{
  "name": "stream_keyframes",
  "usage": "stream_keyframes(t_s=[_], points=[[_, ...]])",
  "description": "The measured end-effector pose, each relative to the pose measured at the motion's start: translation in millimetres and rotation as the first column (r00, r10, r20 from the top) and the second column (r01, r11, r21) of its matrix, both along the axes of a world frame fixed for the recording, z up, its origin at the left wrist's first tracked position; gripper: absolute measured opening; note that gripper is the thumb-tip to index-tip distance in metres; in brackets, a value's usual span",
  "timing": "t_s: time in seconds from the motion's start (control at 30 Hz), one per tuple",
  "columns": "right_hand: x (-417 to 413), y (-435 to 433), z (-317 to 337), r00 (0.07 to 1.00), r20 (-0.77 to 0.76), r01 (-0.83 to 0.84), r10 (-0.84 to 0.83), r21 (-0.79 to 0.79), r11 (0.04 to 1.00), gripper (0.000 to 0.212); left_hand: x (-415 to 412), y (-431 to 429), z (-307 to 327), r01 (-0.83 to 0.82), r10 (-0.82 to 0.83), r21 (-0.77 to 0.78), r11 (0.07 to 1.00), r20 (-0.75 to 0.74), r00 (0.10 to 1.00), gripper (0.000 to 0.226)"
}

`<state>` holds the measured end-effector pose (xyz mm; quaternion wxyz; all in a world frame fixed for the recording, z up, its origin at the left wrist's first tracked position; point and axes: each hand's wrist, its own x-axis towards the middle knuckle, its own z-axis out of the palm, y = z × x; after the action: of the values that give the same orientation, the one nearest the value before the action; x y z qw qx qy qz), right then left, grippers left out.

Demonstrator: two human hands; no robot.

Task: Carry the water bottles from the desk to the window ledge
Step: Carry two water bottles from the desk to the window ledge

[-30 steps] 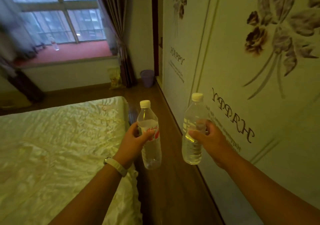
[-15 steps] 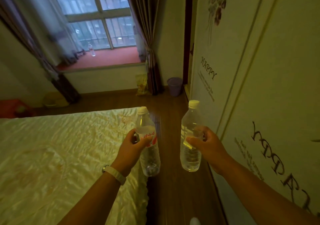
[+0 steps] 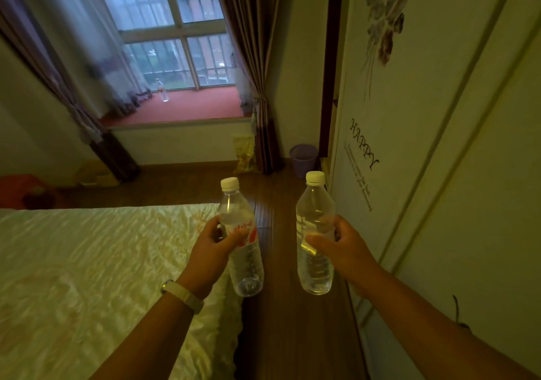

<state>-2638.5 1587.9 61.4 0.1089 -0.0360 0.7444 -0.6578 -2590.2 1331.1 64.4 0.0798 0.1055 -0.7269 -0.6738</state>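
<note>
My left hand (image 3: 212,248) grips a clear water bottle with a red-and-white label (image 3: 244,259), held upright with its white cap on top. In my right hand (image 3: 342,248) is a second clear water bottle without a coloured label (image 3: 314,265), also upright and capped. Both are held at chest height over the wooden floor strip. Ahead lies the red window ledge (image 3: 190,108), where a third small bottle (image 3: 162,90) stands near the glass.
A bed with a shiny cream cover (image 3: 96,277) fills the left. A wardrobe with flower and "HAPPY" prints (image 3: 424,145) runs along the right. A narrow wooden floor passage (image 3: 292,321) leads to a purple bin (image 3: 303,156), a yellow bag (image 3: 243,153) and dark curtains (image 3: 251,57).
The view has swung and moved toward the window, so the ledge appears larger and more central. Both hands keep their hold on the bottles in the same pose.
</note>
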Motion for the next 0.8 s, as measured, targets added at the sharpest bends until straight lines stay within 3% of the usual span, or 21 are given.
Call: stream_keyframes(t_s=[0.37, 0.8], points=[[-154.6, -59.5, -24.6, 1.000, -0.003, -0.011, 0.011, 0.060, 0.998, 0.038, -154.9, -68.6, -42.9, -0.040, 0.038, 0.045, 0.998, 0.040, 0.998, 0.023], [-357.0, -145.1, 3.3, 0.996, -0.054, 0.072, -0.068, 0.082, 0.994, 0.041, -360.9, -163.6, -27.2, 0.066, -0.065, 0.084, 0.994, -0.014, 0.998, 0.023]])
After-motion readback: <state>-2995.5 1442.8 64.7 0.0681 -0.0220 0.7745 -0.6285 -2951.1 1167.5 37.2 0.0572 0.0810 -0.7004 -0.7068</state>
